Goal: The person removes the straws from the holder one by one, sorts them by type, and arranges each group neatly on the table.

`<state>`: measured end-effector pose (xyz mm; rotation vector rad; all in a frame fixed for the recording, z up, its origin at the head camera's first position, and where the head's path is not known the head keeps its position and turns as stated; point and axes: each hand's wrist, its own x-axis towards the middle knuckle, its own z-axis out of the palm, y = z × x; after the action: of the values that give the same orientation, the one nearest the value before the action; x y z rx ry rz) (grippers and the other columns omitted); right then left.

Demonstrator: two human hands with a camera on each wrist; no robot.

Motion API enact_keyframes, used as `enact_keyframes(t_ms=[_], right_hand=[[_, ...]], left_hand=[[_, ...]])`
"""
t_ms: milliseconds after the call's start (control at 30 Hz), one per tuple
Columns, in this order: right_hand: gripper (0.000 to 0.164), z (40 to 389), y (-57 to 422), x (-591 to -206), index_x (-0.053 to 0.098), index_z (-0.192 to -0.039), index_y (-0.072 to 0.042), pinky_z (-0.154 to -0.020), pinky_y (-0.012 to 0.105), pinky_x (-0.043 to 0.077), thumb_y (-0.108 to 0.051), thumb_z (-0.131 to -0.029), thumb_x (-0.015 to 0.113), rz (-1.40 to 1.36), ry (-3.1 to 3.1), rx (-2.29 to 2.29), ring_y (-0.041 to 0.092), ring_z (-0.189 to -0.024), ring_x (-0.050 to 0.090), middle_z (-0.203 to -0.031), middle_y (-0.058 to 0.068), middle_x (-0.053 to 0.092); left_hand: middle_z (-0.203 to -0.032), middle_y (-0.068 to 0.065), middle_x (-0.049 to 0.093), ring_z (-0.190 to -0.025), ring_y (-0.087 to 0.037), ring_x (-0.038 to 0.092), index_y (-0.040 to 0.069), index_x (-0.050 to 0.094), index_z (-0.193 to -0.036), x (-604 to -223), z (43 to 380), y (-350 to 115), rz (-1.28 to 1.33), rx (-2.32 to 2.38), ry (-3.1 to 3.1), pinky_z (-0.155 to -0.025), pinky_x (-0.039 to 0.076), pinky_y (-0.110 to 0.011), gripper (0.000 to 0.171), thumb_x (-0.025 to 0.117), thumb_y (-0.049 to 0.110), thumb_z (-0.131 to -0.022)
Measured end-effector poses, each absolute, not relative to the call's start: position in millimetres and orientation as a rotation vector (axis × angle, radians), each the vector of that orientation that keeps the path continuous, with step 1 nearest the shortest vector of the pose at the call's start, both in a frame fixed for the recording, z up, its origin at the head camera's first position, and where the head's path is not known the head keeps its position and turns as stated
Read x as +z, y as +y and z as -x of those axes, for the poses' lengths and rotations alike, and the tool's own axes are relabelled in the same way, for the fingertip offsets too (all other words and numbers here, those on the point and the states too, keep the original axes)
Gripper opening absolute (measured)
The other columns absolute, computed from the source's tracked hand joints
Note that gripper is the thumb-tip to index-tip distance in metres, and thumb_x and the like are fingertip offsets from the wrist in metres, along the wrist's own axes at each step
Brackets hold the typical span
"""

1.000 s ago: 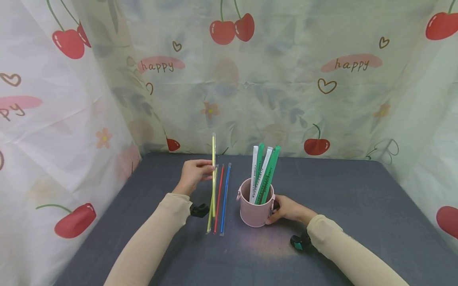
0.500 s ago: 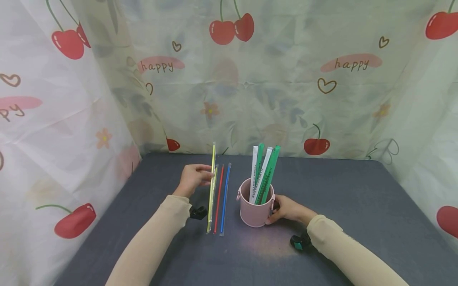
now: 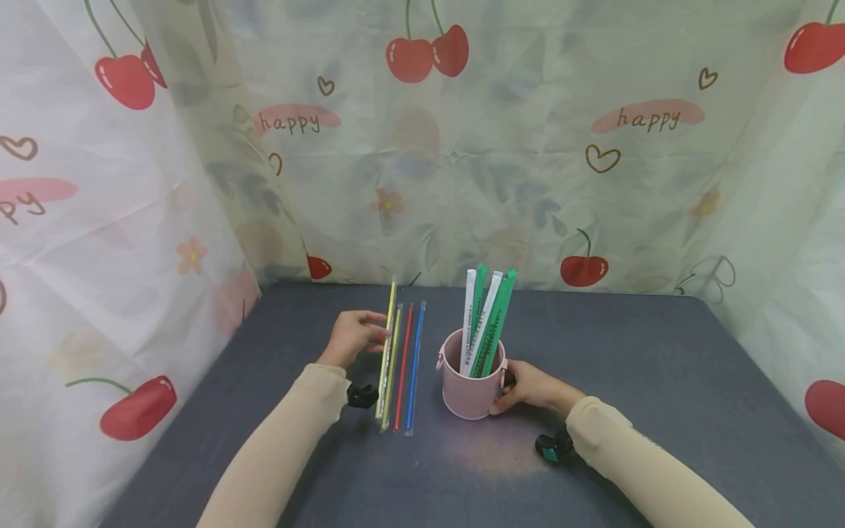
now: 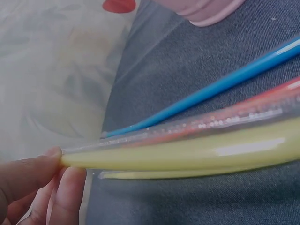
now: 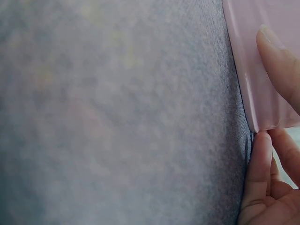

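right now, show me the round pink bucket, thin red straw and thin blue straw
Round pink bucket (image 3: 467, 396), head view, front wall.
Thin red straw (image 3: 404, 367), head view, middle of its length.
Thin blue straw (image 4: 220, 87), left wrist view, middle of its visible length.

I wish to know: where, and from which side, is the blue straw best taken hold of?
Probably best: pinch the blue straw near its middle, from above, coming from the side facing the pink bucket. It is thin and lies flat; the red straw runs close along its other side, while the gap towards the bucket is wider.
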<state>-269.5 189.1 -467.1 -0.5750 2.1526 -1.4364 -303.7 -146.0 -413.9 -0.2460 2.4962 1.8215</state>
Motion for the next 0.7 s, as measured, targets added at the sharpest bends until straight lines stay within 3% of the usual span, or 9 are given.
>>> enact_keyframes(t_ms=[167, 700], right_hand=[[0.068, 270, 189, -467, 0.047, -0.13, 0.007, -0.068, 0.025, 0.045, -0.002, -0.072, 0.083, 0.577, 2.146, -1.444, 0.017, -0.084, 0.049, -0.096, 0.003, 0.056], [0.07, 270, 189, -469, 0.049, -0.13, 0.003, -0.071, 0.028, 0.045, -0.008, -0.072, 0.085, 0.536, 2.18, -1.413, 0.019, -0.087, 0.05, -0.1, 0.004, 0.056]], left_hand=[[-0.098, -0.018, 0.07, -0.075, -0.019, 0.069, 0.0, 0.067, -0.115, -418, 304, -148, 0.265, 1.802, 2.5, -0.064, 0.06, -0.03, 0.03, 0.07, -0.001, -0.085], [-0.098, -0.018, 0.069, -0.077, -0.02, 0.068, 0.001, 0.068, -0.112, -434, 308, -157, 0.386, 1.744, 2.467, -0.064, 0.06, -0.03, 0.028, 0.072, 0.0, -0.084]])
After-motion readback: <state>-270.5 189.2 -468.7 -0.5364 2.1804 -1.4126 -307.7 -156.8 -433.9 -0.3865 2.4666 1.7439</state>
